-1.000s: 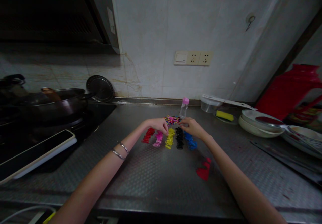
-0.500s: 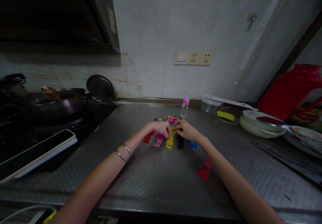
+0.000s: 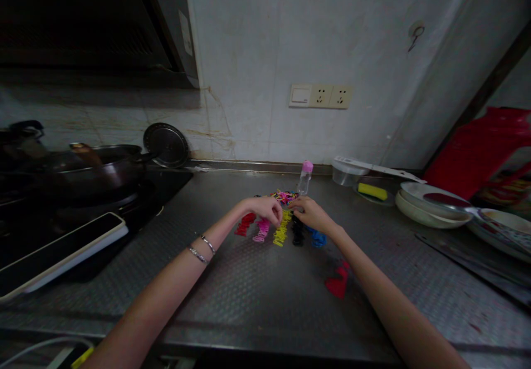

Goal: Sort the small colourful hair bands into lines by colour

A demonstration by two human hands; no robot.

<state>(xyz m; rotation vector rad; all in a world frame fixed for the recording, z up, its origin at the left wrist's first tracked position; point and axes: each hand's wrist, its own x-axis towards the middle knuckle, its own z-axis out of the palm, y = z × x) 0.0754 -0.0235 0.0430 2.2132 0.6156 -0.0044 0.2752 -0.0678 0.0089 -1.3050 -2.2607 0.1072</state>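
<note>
Your left hand [image 3: 269,210] is curled, knuckles uppermost, over the far end of the pink row [image 3: 261,230] and beside the yellow row [image 3: 281,233]. Your right hand [image 3: 307,212] has its thumb and forefinger drawn toward each other above the far end of the black row [image 3: 297,235], facing the left across a narrow gap. Whether either pinches a loop cannot be told; the fingertips are too small and dim.

The small loops, apparently elastic bands, lie on the metal bench [image 3: 232,302] in five rows: the red row [image 3: 245,224] at the left end, the blue row [image 3: 318,239] at the right. A mixed pile [image 3: 284,196] lies behind, just beside a pink-capped bottle [image 3: 305,178].

In my judgement the loops are very light, soft and springy, not fragile, but liable to tangle and cling to neighbours. Take each singly by one edge, between thumb tip and forefinger tip, and lift straight up so that adjoining loops stay undisturbed.
</note>
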